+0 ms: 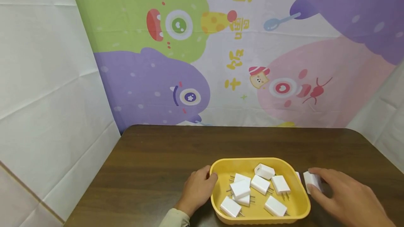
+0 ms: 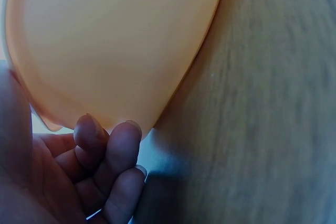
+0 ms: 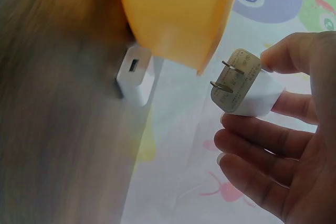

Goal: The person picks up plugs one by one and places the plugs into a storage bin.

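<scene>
A yellow plastic basket [image 1: 262, 217] stands near the table's front, with several white USB charger plugs [image 1: 275, 206] lying loose inside it. My left hand [image 1: 197, 188] grips its left rim, thumb over the edge and fingers curled against the outer wall, as the left wrist view shows. Just right of the basket, my right hand [image 1: 350, 192] pinches one white charger plug [image 3: 257, 90] between thumb and fingers. Its two metal prongs face the basket in the right wrist view. Another charger plug [image 3: 137, 74] sits on the table close beside the basket's outer wall, mostly hidden in the head view.
The dark wooden table [image 1: 157, 164] stretches behind and to the left of the basket. A cartoon-printed cloth [image 1: 233, 52] hangs along its back edge, and white panels [image 1: 50, 80] flank the left side.
</scene>
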The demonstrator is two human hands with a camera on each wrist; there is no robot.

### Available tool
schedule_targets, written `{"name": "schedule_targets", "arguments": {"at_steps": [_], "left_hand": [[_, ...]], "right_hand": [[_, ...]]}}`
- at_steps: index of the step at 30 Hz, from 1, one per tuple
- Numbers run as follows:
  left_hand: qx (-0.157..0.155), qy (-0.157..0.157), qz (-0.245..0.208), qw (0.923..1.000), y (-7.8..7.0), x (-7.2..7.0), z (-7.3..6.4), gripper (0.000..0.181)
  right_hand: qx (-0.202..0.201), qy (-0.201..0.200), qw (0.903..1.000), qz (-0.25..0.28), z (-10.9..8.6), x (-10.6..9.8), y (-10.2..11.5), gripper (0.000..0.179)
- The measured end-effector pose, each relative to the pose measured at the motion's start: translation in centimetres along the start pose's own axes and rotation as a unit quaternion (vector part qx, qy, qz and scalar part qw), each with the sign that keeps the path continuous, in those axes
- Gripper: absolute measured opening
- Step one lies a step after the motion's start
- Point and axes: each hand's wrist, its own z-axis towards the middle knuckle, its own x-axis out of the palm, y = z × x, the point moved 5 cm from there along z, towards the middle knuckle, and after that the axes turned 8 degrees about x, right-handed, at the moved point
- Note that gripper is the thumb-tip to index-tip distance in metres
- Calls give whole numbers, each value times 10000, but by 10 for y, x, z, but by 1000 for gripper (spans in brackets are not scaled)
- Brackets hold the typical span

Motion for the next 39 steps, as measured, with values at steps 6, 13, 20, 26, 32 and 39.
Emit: {"name": "schedule_targets", "arguments": {"at_steps": [6, 13, 20, 26, 32, 39], "left_hand": [[-71, 29, 30, 10000, 3, 1, 1, 21], [-101, 69, -4, 9999, 3, 1, 2, 22], [-40, 12, 20, 10000, 2, 0, 0, 21], [-10, -11, 50, 10000, 1, -1, 0, 23], [-48, 0, 66, 10000, 2, -1, 1, 25], [-73, 43, 79, 9999, 2, 0, 1, 26]], "right_hand": [[-153, -81, 9998, 94, 1, -1, 16, 48], [-430, -189, 9987, 180, 5, -7, 35, 45], [-958, -447, 9941, 224, 8, -12, 54, 39], [-1348, -514, 9894, 143, 12, -11, 68, 38], [-1620, -416, 9859, 56, 19, -9, 81, 38], [-1848, -409, 9819, 28, 21, -7, 92, 36]]}}
